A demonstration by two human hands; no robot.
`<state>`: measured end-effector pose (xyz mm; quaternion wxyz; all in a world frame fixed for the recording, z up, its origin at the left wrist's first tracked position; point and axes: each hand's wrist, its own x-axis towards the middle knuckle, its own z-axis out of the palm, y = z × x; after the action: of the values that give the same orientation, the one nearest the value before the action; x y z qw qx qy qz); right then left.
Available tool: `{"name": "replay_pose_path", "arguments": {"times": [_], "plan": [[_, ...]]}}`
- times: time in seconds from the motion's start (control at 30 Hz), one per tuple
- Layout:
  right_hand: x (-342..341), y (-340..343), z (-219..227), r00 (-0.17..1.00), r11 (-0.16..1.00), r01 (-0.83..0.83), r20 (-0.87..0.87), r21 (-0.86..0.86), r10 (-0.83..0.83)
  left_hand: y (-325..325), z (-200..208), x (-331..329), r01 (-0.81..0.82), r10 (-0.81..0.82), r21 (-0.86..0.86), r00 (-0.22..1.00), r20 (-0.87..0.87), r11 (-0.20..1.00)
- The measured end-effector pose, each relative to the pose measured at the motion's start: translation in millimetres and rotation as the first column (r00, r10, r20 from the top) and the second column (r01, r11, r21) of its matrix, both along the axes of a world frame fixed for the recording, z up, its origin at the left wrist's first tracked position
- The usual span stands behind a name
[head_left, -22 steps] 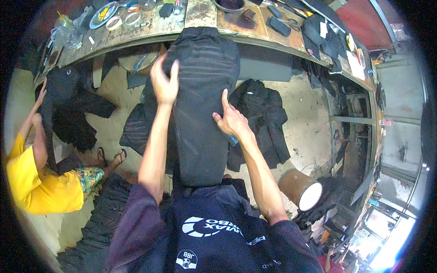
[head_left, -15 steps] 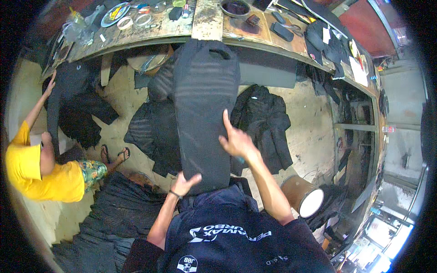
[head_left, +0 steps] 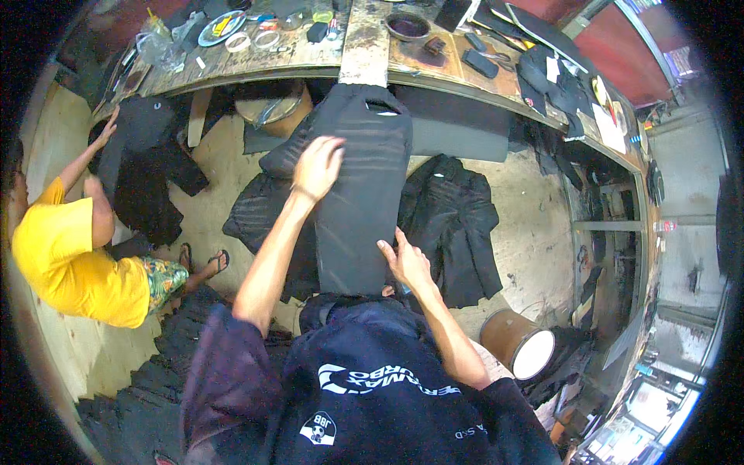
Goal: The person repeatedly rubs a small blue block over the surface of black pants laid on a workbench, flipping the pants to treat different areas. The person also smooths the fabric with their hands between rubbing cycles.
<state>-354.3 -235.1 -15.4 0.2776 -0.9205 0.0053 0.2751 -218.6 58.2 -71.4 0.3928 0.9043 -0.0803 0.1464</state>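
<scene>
A pair of black trousers [head_left: 360, 201] with pale streaks across the upper leg is drawn over a narrow board [head_left: 364, 58] that juts from the workbench toward me. My left hand [head_left: 318, 168] lies on the upper left part of the cloth, fingers stretched out and slightly blurred. Lower down, my right hand [head_left: 411, 266] rests at the cloth's right edge. Its index finger points forward and the other fingers curl under. A bit of light blue shows beneath that palm; what it belongs to is hidden.
More dark garments [head_left: 449, 232] lie on the floor. A brown drum [head_left: 508, 339] stands at right. On the workbench [head_left: 271, 62] are a dark bowl [head_left: 407, 25], scissors [head_left: 496, 56] and a plate [head_left: 222, 29]. At left, a person in yellow [head_left: 85, 263] reaches toward another black garment [head_left: 147, 147].
My left hand has moved from the near end of the cloth up to its streaked part. My right hand has drawn back toward me along the right edge. The view has shifted slightly.
</scene>
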Motion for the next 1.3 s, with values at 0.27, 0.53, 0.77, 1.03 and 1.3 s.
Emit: {"name": "replay_pose_path", "arguments": {"times": [0.27,0.53,0.77,1.03,1.3], "plan": [[-8.3,9.8,-0.2,0.988,0.989,0.146,0.043,-0.006,-0.146,-67.2,62.0,141.9,0.389,-0.341,0.751,0.911,-0.230,0.534],[-7.9,13.0,1.3,0.975,0.977,0.213,0.059,-0.005,-0.212,-106.6,130.5,172.4,0.747,-0.065,0.567,0.622,-0.780,0.346],[-2.2,12.2,5.1,0.975,0.975,0.222,0.004,-0.016,-0.222,-103.0,93.2,170.0,0.570,0.061,0.814,0.813,-0.578,0.114],[140.2,25.1,41.4,0.969,0.982,0.152,0.210,-0.112,-0.127,-47.5,27.7,84.6,-0.004,-0.075,0.301,0.966,0.249,0.954],[253.9,28.6,-20.2,0.979,0.973,0.020,0.201,-0.231,0.028,-25.3,-0.6,143.8,-0.076,0.107,0.434,0.993,-0.047,0.898]]}}
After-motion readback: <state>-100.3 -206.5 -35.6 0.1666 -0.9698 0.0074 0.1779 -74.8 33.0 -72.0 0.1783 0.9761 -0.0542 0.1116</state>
